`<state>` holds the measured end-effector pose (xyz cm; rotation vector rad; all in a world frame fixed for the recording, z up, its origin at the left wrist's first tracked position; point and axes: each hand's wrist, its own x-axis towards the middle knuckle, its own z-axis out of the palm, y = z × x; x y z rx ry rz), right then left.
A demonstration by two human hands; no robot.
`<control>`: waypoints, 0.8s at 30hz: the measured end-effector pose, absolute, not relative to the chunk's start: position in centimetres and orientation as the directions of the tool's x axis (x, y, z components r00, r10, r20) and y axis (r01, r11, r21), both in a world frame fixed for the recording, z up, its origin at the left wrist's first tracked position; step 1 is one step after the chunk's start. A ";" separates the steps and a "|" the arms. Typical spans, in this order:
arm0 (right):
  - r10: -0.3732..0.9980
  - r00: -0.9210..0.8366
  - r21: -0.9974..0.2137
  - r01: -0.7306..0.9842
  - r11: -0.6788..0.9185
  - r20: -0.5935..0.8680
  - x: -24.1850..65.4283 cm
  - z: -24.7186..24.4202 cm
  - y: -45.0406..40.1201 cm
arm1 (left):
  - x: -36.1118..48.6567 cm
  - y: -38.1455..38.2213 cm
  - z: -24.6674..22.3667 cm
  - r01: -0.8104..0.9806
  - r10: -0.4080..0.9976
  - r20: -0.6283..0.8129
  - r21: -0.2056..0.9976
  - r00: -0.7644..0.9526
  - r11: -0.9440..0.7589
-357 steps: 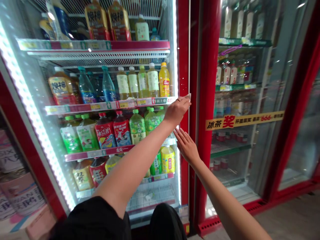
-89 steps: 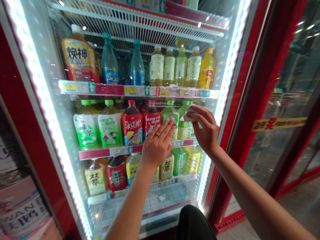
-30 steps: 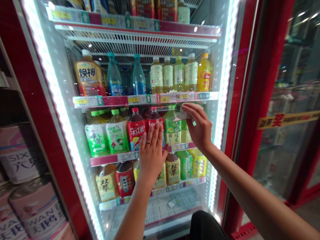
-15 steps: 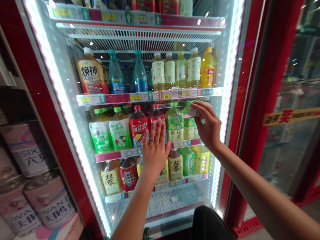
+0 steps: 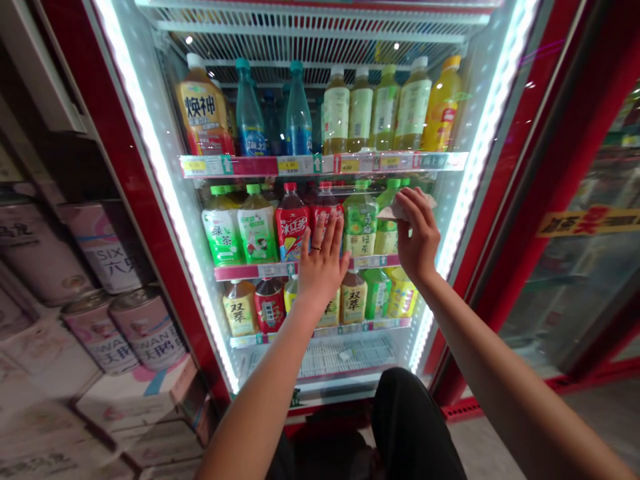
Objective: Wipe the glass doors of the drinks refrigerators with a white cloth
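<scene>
Tissue, white and folded, is pinched in the closed grip of the right hand, in front of the green-capped tea bottles. Left hand is open, fingers extended and palm facing the red-framed beverage refrigerator, overlapping the red-capped bottles; contact with the door cannot be determined. Pink cans stand stacked outside the frame's left side.
</scene>
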<state>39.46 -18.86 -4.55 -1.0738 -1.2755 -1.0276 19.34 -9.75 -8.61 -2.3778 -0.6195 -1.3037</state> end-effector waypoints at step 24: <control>0.194 -0.066 -0.002 0.944 0.331 0.979 34.3 -4.6 -17.2 | 19.6 -9.6 -8.5 0.584 0.261 0.818 -0.109 0.512 -0.804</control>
